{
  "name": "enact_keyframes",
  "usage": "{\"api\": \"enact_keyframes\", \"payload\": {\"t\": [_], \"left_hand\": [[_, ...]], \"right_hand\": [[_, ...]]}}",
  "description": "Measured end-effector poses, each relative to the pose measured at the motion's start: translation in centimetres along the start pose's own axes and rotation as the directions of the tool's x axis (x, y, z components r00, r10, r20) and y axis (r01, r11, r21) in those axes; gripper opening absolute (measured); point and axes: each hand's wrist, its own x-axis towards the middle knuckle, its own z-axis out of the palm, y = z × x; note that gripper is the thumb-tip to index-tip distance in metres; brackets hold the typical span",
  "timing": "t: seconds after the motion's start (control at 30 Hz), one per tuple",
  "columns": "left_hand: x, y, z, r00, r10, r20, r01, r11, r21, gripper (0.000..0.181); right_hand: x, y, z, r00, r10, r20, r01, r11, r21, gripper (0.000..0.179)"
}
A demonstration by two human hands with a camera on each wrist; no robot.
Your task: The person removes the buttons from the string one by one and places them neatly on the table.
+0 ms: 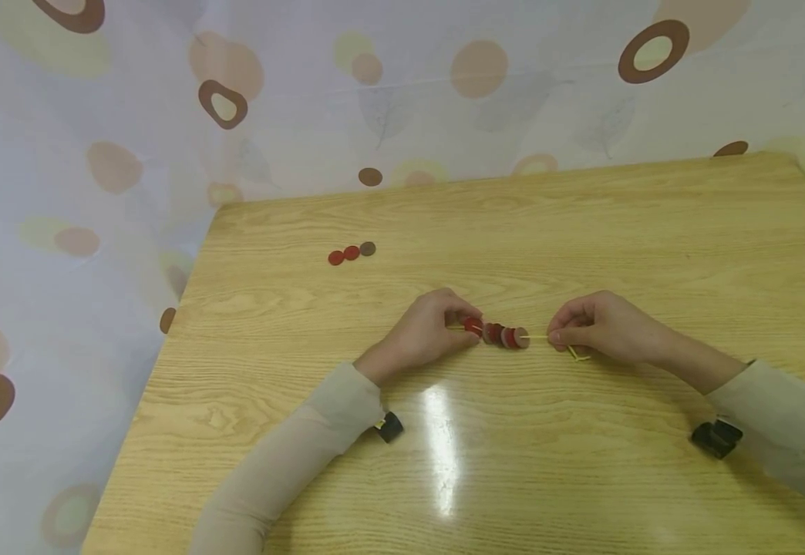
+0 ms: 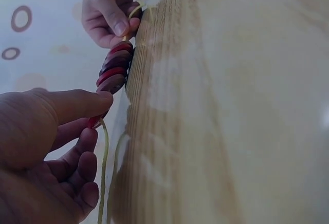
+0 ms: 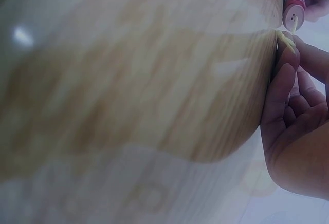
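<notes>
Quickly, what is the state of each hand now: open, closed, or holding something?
Left hand: closed, holding at least one red button threaded on yellow string.
Right hand: closed, holding the same string near one end.

Three loose buttons [image 1: 351,253] beyond the left hand [image 1: 430,331]; one string [image 1: 537,337], perhaps seven threaded buttons [image 1: 510,338] towards the right hand [image 1: 605,327]

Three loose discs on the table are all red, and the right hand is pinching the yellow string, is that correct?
Not all red: the head view shows two red discs and one grey-brown disc loose on the table. The right hand is indeed pinching the yellow string.
</notes>
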Motion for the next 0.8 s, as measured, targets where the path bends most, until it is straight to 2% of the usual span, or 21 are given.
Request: {"api": "enact_keyframes", "payload": {"t": [0.8], "left_hand": [[-0.32, -0.31, -0.15, 1.0, -0.017, -0.026, 0.016, 1.0, -0.018, 0.029]], "right_hand": [[-0.01, -0.06, -0.18, 1.0, 0.003, 0.007, -0.003, 1.0, 0.002, 0.015]]}}
